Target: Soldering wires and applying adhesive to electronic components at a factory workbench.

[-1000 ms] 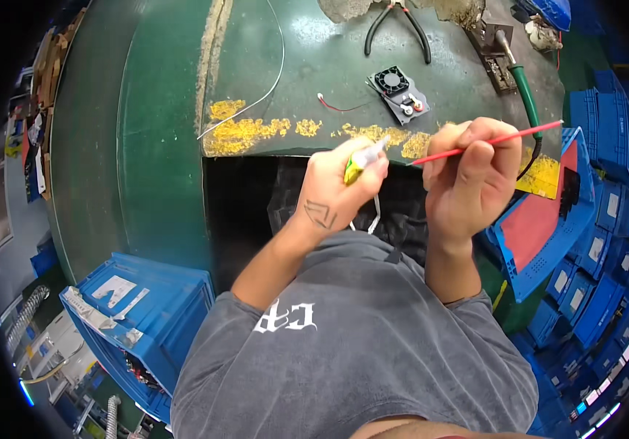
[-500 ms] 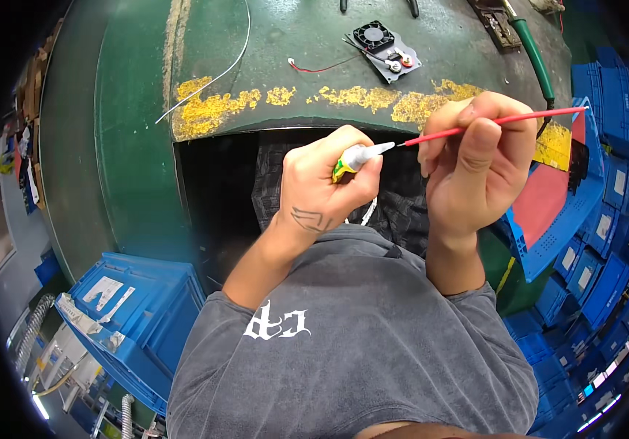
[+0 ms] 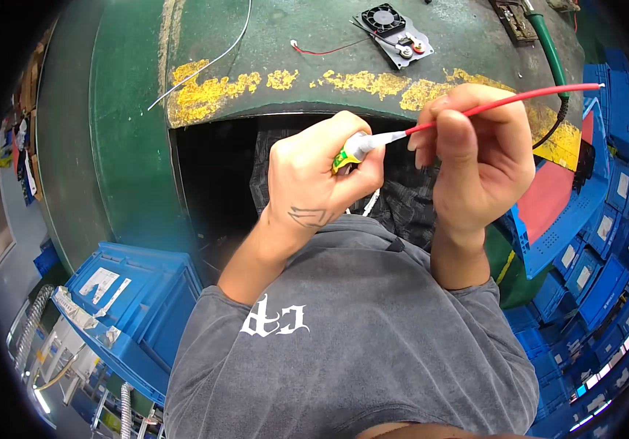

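Observation:
My left hand [image 3: 314,172] is closed around a small yellow-green tube with a pale tapered nozzle [image 3: 374,143], which sticks out past the thumb and forefinger. A red insulated wire [image 3: 530,95] is pinched between the thumb and fingers of my right hand [image 3: 483,161]. Its near end meets the nozzle's tip, and the bare strands there are hidden. The wire's other end, with a little bare metal, points up to the right. Both hands are held in the air just in front of the bench edge.
On the green bench [image 3: 292,44] lie a small black fan [image 3: 382,18] on a grey plate [image 3: 426,47], a thin red-black lead, a pale wire [image 3: 212,66] and a green-handled soldering iron [image 3: 546,47]. Blue crates [image 3: 139,307] stand at left and right.
The wire's near end has come against the nozzle tip, covering its bare strands. Its far end has risen, and the wire bows more. The bench has shifted in view; a black-handled tool has left the top edge.

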A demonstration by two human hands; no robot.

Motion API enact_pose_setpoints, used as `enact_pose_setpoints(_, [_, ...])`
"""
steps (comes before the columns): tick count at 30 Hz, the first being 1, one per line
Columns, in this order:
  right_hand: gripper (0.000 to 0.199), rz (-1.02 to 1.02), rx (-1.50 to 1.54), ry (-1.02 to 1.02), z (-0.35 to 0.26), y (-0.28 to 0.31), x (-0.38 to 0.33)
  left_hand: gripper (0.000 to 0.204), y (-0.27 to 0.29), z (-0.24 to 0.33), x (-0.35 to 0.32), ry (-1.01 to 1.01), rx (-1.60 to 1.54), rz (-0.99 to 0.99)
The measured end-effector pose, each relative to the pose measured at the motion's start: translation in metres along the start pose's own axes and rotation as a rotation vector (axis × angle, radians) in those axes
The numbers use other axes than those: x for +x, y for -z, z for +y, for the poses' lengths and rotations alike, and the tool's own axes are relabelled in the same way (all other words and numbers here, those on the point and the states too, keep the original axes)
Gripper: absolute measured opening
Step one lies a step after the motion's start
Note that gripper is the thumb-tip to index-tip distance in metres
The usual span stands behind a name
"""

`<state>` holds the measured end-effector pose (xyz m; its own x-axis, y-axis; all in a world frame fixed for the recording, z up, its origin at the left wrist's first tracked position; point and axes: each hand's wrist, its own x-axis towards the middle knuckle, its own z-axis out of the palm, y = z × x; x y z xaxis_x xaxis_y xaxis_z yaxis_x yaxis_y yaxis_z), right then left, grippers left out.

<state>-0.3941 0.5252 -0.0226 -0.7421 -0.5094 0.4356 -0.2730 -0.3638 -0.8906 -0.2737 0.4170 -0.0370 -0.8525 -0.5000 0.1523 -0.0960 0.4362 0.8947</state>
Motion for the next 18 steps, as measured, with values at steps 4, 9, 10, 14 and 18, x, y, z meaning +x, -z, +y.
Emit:
enact_pose_setpoints(4, [0.019, 0.003, 0.088, -0.134, -0.001, 0.002, -0.006, 0.012, 0.001, 0.004, 0.002, 0.032, 0.028, 0.045])
enact_pose_setpoints(9, [0.019, 0.005, 0.081, -0.18, 0.001, 0.009, -0.008, 0.015, 0.001, 0.008, 0.001, 0.036, 0.078, 0.035])
enact_pose_setpoints(10, [0.019, -0.011, 0.08, -0.139, 0.004, 0.011, -0.008, 0.015, 0.0, 0.008, 0.001, 0.038, 0.087, 0.025])
enact_pose_setpoints(14, [0.015, 0.011, 0.098, -0.119, 0.006, 0.016, -0.007, 0.016, -0.003, 0.007, 0.001, 0.014, 0.096, 0.017])
enact_pose_setpoints(18, [0.018, 0.054, 0.086, -0.119, 0.005, 0.016, -0.006, 0.016, -0.005, 0.009, 0.002, 0.031, 0.102, 0.01])
